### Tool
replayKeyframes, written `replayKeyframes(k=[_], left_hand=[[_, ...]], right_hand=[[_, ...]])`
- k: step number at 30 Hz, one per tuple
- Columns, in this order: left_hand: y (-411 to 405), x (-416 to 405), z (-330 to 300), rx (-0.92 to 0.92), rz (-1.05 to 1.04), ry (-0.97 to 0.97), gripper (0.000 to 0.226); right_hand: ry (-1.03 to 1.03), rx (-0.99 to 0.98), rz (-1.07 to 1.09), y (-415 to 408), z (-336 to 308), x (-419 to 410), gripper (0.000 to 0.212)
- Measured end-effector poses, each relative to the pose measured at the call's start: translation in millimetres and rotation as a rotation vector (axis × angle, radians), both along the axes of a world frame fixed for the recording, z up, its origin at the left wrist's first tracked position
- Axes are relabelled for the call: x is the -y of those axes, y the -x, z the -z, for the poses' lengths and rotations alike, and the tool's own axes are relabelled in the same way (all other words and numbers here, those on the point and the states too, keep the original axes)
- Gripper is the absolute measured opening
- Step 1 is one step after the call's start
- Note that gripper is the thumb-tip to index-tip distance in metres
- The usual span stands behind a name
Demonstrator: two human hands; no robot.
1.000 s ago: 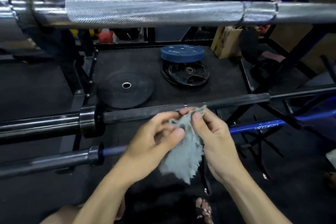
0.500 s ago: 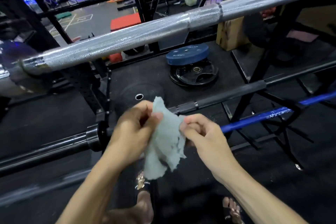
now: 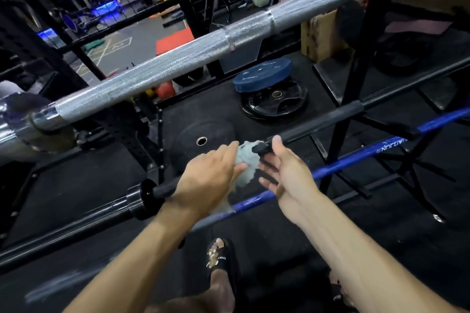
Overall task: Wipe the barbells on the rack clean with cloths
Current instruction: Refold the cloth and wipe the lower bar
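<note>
Three barbells lie on the rack, stepped from high and far to low and near: the top barbell (image 3: 203,58), the middle barbell (image 3: 318,123), the lowest barbell (image 3: 356,157). The left hand (image 3: 211,175) presses the cloth (image 3: 245,160) onto the middle barbell; the right hand (image 3: 284,170) sits just beside it (to the right). Two stacked weight plates (image 3: 269,84) lie on the floor behind, a single plate (image 3: 203,138) to their left.
</note>
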State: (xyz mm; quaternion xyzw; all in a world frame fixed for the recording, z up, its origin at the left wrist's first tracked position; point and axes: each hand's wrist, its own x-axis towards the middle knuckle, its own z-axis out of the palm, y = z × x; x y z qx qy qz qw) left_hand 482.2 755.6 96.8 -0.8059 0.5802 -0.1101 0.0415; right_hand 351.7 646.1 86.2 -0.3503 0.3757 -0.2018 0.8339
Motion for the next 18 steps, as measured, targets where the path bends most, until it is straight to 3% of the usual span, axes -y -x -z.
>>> replayKeyframes(k=[4, 6, 9, 11, 14, 16, 18], left_hand=[[3.9, 11.2, -9.9, 0.113, 0.018, 0.024, 0.034], [11.3, 20.2, -18.1, 0.116, -0.109, -0.115, 0.009], [11.7, 22.3, -19.1, 0.114, -0.203, -0.163, 0.028], [10.0, 9.3, -11.7, 0.067, -0.079, -0.064, 0.017], [2.6, -2.4, -1.2, 0.024, 0.006, 0.014, 0.026], [6.5, 5.8, -4.4, 0.038, -0.071, -0.019, 0.009], [14.7, 19.6, -9.3, -0.004, -0.248, -0.021, 0.009]], right_hand=[[-0.021, -0.042, 0.038, -6.7, 6.1, 6.6, 0.031], [-0.001, -0.070, 0.052, -9.4, 8.9, 6.5, 0.029], [0.017, -0.119, 0.076, -11.0, 10.3, 8.2, 0.032], [0.010, -0.115, 0.073, -12.2, 8.3, 8.1, 0.032], [0.012, -0.110, 0.080, -12.7, 8.0, 6.6, 0.032], [0.025, -0.129, 0.084, -15.5, 10.8, 5.1, 0.034], [0.029, -0.154, 0.090, -16.9, 11.5, 5.3, 0.036]])
